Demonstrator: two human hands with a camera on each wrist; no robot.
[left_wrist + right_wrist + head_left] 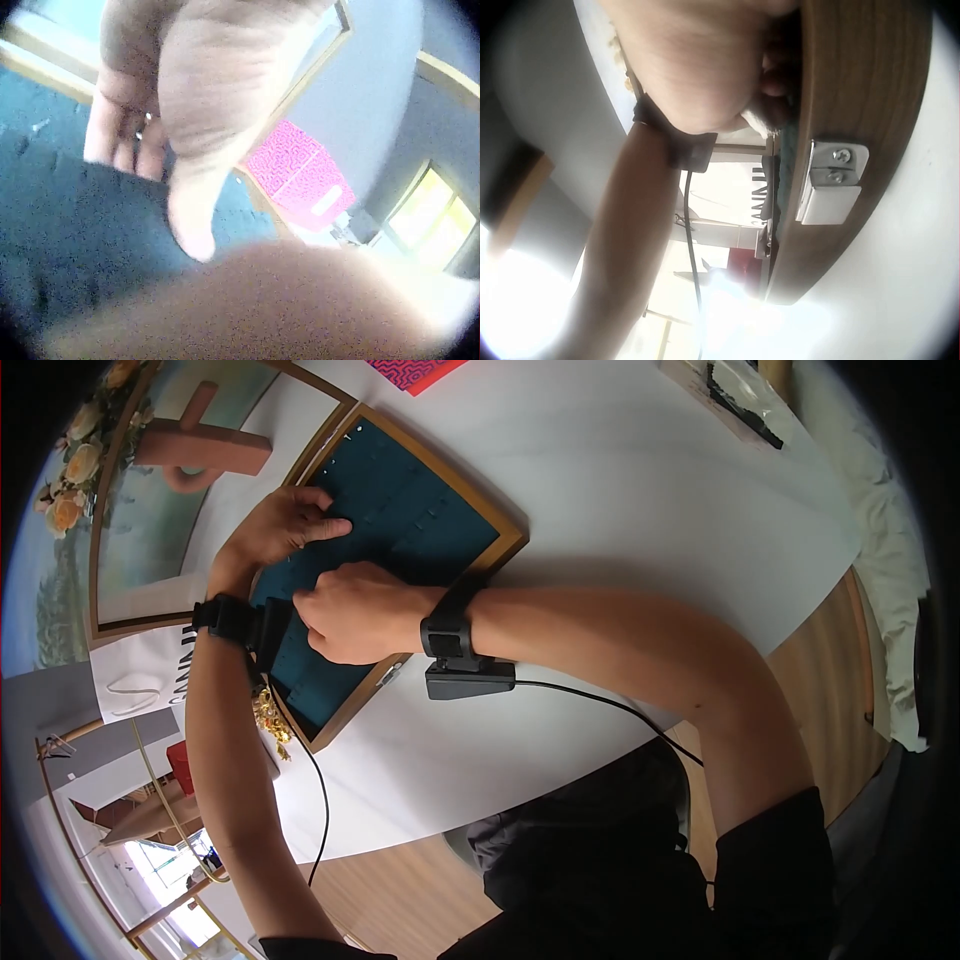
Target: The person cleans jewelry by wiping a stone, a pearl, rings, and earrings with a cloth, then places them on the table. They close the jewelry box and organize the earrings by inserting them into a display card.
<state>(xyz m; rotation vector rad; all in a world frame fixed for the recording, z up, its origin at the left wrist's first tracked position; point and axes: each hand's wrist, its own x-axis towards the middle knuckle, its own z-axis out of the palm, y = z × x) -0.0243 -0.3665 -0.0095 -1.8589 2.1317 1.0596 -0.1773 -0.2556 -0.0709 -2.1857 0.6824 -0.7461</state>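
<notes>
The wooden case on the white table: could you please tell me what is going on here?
A person is working with both hands over the open wooden case, which lies on the white table. The left hand reaches over the dark teal lining, thumb extended. The right hand is beside it, fingers curled; whether it holds something is not clear. A few small pale pieces sit near the lining's far corner.

Left thumb [328, 530] straight, right fingers [311, 608] curled
</notes>
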